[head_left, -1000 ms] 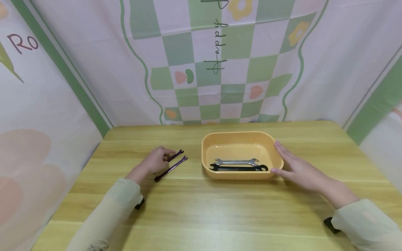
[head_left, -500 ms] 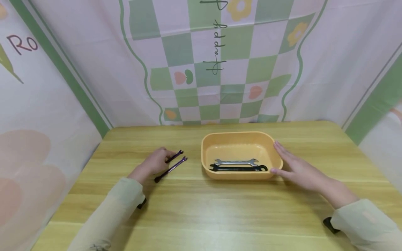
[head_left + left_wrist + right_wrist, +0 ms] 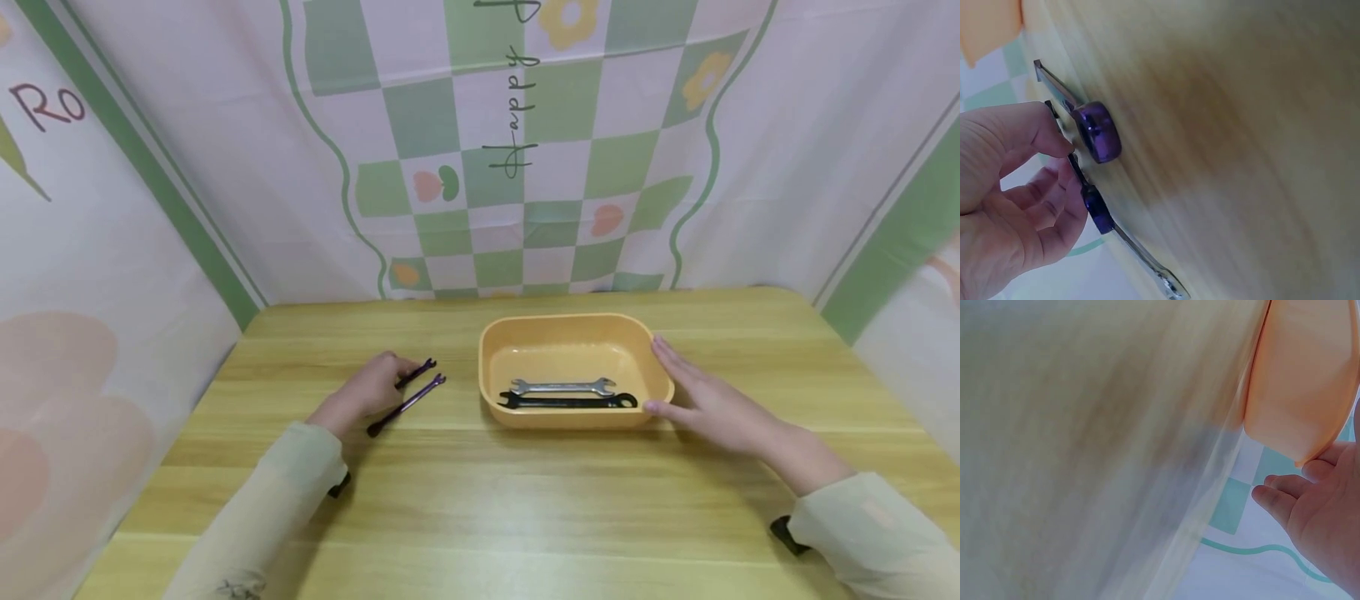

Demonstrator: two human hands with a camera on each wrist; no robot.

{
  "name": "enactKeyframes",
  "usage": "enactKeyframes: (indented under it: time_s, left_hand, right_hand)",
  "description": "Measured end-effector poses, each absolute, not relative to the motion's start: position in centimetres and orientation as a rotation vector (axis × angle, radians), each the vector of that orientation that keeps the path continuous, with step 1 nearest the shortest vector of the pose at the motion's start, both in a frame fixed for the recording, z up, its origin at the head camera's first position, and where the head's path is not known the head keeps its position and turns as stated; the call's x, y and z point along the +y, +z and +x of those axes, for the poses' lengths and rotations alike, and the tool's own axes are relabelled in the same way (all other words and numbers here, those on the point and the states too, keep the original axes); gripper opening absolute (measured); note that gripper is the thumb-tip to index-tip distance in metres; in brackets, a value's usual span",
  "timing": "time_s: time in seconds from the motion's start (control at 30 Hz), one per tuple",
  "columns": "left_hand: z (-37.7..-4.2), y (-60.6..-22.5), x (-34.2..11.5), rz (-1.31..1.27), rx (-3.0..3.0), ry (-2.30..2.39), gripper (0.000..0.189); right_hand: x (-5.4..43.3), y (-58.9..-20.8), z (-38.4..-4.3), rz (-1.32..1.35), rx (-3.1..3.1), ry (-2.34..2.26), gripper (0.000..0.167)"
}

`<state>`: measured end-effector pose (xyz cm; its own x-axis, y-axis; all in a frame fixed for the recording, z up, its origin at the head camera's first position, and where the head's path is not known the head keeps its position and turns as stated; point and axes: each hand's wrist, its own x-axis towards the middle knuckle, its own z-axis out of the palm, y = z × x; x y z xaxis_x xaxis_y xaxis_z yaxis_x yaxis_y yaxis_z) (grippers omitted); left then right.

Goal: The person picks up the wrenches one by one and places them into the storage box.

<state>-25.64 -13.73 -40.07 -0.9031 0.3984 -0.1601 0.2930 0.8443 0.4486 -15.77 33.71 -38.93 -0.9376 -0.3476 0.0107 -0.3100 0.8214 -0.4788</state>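
Note:
My left hand (image 3: 369,385) pinches a dark purple wrench (image 3: 1095,208) by its shaft, low at the table. In the head view its open end shows past my fingers, while the hand hides the rest. A second purple wrench (image 3: 407,406) lies just to the right, slanted alongside. Beyond the pinched one, a silver wrench (image 3: 1150,267) shows in the left wrist view. My right hand (image 3: 716,410) rests against the right end of a yellow plastic bin (image 3: 577,421), fingers straight and thumb at the front rim. Inside lie a silver open-end wrench (image 3: 562,387) and a black combination wrench (image 3: 567,402).
The wooden table (image 3: 510,508) carries all of this. Behind it hangs a printed cloth (image 3: 551,171) with green checks, and cloth also stands at both sides. The bin sits right of the loose wrenches, with a gap of bare wood between.
The left hand's index finger, stretched out over the purple wrench before, has come down and now pinches it with the thumb. The right hand and bin hold their place.

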Motion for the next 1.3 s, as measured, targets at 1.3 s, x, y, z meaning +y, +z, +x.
enactKeyframes:
  time_s: [1.3]
  left_hand:
    - [-25.85, -39.68, -14.17, 0.610, 2.751, 0.653, 0.057]
  right_hand:
    - [33.76, -38.90, -15.66, -0.523, 2.923, -0.751, 0.095]
